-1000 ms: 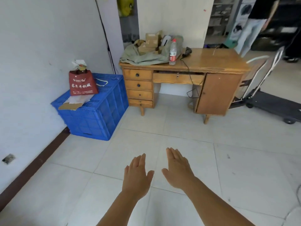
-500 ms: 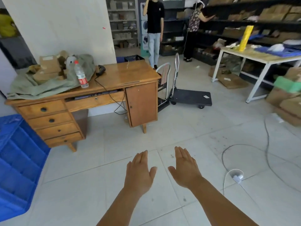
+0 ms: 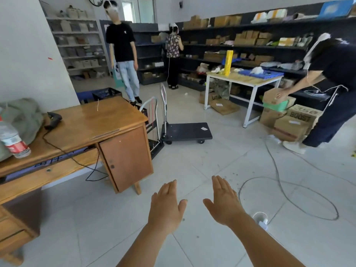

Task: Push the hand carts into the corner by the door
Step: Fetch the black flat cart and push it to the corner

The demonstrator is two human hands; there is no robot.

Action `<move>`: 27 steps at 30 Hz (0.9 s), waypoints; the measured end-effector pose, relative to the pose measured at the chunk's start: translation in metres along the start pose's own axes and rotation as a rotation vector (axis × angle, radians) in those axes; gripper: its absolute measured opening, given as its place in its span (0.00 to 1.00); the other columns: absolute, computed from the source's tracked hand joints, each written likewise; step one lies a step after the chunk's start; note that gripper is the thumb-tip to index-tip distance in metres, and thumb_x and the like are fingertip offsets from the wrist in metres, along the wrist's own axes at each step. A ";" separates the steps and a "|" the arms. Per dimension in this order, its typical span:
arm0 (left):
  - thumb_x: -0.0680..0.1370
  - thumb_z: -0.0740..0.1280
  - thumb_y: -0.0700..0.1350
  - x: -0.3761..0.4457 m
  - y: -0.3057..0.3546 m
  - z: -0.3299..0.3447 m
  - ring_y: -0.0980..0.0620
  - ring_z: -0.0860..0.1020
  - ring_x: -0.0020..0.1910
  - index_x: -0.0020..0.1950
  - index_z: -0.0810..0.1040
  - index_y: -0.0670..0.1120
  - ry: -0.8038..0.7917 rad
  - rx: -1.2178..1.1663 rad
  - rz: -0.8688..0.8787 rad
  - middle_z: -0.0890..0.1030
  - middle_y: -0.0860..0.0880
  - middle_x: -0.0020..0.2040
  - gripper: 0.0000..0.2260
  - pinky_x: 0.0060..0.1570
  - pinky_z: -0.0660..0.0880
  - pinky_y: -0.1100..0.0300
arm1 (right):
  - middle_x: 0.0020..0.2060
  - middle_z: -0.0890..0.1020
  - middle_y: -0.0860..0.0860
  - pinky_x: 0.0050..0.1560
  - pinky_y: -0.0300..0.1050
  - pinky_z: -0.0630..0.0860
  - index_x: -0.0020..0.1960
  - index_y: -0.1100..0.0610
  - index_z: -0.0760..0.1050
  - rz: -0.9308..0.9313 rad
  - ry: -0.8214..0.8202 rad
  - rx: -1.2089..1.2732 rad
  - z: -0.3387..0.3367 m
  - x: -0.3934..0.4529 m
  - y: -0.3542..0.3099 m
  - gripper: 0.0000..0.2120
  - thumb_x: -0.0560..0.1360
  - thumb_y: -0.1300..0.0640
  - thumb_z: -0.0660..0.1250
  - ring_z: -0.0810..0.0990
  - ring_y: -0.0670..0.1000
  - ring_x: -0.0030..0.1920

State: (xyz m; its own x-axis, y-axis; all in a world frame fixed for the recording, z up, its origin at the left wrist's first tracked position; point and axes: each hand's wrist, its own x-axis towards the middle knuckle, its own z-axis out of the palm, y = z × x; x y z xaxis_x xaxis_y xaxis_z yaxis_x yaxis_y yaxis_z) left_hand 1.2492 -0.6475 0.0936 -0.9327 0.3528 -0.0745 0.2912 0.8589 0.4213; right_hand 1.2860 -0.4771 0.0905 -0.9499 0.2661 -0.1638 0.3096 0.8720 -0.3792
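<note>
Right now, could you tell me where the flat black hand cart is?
In the head view, mid-frame, the black hand cart stands on the floor just right of the wooden desk.

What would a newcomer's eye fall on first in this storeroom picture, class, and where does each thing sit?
First, the two bare hands held out open over the floor tiles, left hand and right hand, both empty. Next, the black platform cart standing in the middle of the floor, with a second, folded cart beside the wooden desk at left.
</note>
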 end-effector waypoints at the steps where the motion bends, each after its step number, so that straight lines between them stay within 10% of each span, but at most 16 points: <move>1: 0.82 0.54 0.54 0.012 0.001 -0.003 0.50 0.54 0.77 0.78 0.47 0.47 -0.007 -0.009 0.013 0.54 0.49 0.78 0.29 0.75 0.53 0.51 | 0.78 0.42 0.51 0.78 0.51 0.45 0.78 0.56 0.38 0.014 0.009 -0.003 -0.003 0.010 0.001 0.36 0.80 0.47 0.56 0.40 0.51 0.78; 27: 0.81 0.56 0.54 0.446 0.073 -0.021 0.51 0.56 0.76 0.78 0.50 0.47 0.047 0.061 0.021 0.57 0.50 0.78 0.29 0.76 0.53 0.52 | 0.78 0.44 0.51 0.77 0.50 0.47 0.78 0.57 0.40 -0.027 0.036 0.008 -0.120 0.430 0.051 0.35 0.81 0.45 0.54 0.42 0.52 0.78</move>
State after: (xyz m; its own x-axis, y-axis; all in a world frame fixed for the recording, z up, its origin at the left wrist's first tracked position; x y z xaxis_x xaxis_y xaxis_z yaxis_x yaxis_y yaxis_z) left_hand 0.8501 -0.4352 0.1101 -0.9349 0.3542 -0.0236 0.3216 0.8733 0.3660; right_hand 0.8882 -0.2687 0.1094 -0.9588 0.2574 -0.1203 0.2841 0.8759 -0.3899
